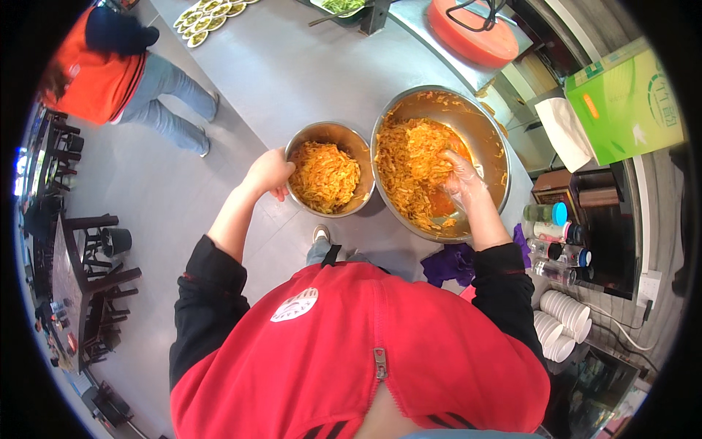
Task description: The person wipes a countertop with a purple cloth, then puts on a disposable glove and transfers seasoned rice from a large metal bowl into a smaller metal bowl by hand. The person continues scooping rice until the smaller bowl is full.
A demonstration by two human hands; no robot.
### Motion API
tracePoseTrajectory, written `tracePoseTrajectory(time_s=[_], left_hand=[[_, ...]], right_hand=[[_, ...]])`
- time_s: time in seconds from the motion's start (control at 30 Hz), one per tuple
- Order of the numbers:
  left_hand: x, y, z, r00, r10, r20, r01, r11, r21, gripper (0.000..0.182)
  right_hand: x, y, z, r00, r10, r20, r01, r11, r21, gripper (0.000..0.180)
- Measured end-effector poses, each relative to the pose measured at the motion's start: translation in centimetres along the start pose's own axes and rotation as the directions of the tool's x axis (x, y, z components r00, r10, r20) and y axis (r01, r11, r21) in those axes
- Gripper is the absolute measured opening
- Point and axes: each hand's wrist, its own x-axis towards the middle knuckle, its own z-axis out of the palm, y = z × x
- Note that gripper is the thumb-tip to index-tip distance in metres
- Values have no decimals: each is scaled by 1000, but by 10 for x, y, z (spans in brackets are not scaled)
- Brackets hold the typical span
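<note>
My left hand grips the left rim of a small steel pot, with the thumb over the edge. Orange-coated shredded vegetables are heaped inside it. Right beside the pot is a large steel mixing bowl, which holds more of the same shreds and some reddish liquid. In that bowl, my right hand wears a clear plastic glove and grasps a clump of shreds. Its fingertips are partly hidden in them.
On the grey counter sit several small dishes of green food. A round red board lies at the back right. Bottles, stacked white bowls and a green tissue box line the right. A person stands at the left.
</note>
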Motion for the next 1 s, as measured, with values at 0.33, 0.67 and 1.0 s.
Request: tracePoseTrajectory(time_s=[0.33, 0.67, 1.0], left_hand=[[-1, 16, -6, 1000, 27, 7, -27, 998, 60, 39], [13, -17, -3, 998, 26, 66, -13, 982, -189, 42], [40, -46, 16, 998, 60, 36, -41, 920, -389, 41]], right_hand=[[-23, -4, 120, 948, 89, 307, 27, 934, -357, 41], [20, 59, 194, 958, 262, 118, -116, 728, -676, 61], [-16, -9, 153, 874, 219, 434, -174, 975, -142, 64]])
